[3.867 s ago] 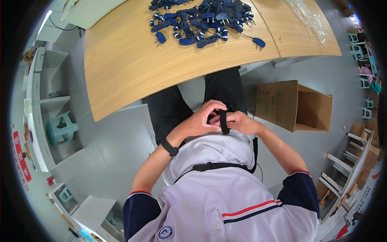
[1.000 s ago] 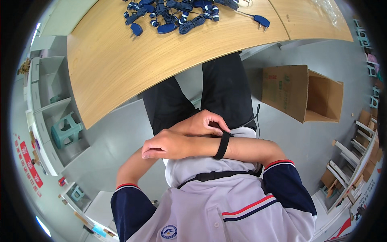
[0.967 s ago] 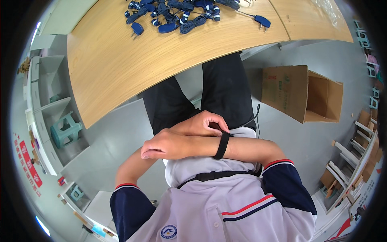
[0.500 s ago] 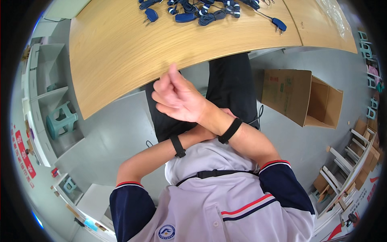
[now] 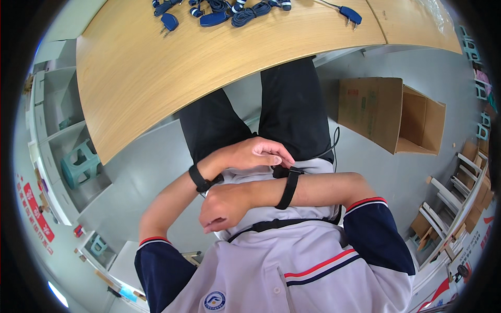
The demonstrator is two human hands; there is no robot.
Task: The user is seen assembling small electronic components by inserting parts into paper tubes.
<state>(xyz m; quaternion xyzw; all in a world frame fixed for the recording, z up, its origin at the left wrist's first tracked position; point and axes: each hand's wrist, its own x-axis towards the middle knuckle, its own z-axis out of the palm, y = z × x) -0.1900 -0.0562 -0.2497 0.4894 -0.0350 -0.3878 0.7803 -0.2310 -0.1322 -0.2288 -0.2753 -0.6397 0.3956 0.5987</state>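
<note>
My left hand is over my lap, its fingers stretched out and thumb apart. Its fingertips reach the small black module on the black wristband of my right wrist; whether they press on it I cannot tell. My right hand lies across my belly, back up, with the fingers curled into a loose fist and nothing seen in it. A second black wristband is strapped round my left wrist. Black cable shows beside my right thigh.
On the wooden table lie dark blue wired earphones with blue plugs, and clear plastic at the far right. An open cardboard box rests on the floor to the right. A green stool stands at left.
My right hand has come down from the table edge to my belly and turned back up. My left hand has moved from beneath the right forearm to above the right wrist. The view has shifted slightly.
</note>
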